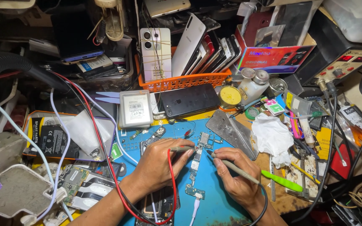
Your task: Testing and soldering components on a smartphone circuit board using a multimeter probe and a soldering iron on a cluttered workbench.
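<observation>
My left hand (pixel 158 163) rests on a blue work mat (pixel 223 205) and holds a thin probe with a red lead (pixel 173 184), its tip pointing right at a narrow phone circuit board (pixel 196 161). My right hand (pixel 237 173) holds a second grey probe (pixel 235 167) with a black lead, its tip touching the board's upper part near a square metal shield (pixel 206 140). A white cable (pixel 195 207) plugs into a small board below.
An orange basket (pixel 181 79) of phones stands behind. A black phone (pixel 189 99), a battery (pixel 135 108), a yellow paste tin (pixel 230 96), crumpled tissue (pixel 273 138), green tweezers (pixel 281 181), a metal plate (pixel 231 129) and a power supply (pixel 344 62) crowd the bench.
</observation>
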